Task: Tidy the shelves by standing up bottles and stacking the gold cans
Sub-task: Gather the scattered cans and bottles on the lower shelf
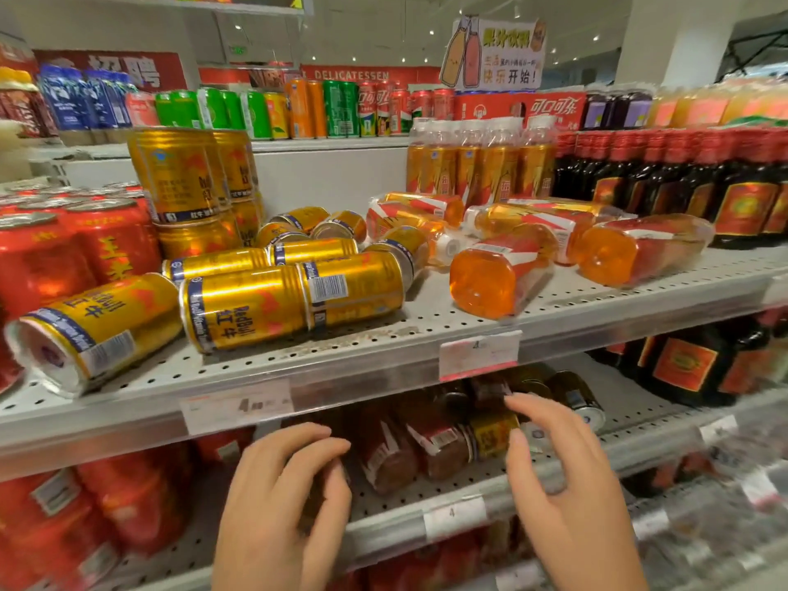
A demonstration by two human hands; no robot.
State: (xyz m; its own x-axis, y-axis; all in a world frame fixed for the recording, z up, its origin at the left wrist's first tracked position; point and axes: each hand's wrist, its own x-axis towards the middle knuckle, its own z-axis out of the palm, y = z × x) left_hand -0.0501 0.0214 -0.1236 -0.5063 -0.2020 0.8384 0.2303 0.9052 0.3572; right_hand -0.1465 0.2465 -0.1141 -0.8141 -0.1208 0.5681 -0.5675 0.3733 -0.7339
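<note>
Find gold cans toppled on sides across the front of the upper shelf, just left of the fallen orange bottles. Behind, at left, note a small upright stack of cans; at right, a standing row of bottles. Record left hand and right hand low, before the lower shelf, both without load: fingers loosely curved and apart, nothing pinched. Contact of left fingertips with the fallen dark bottles just beside: undetermined. Judge cans rigid, smooth, probably full and fairly heavy, prone to roll; take round mid-body. Judge bottles thin plastic, slightly yielding, glossy, likely slippery; grasp at the waist, tip up onto the base.
</note>
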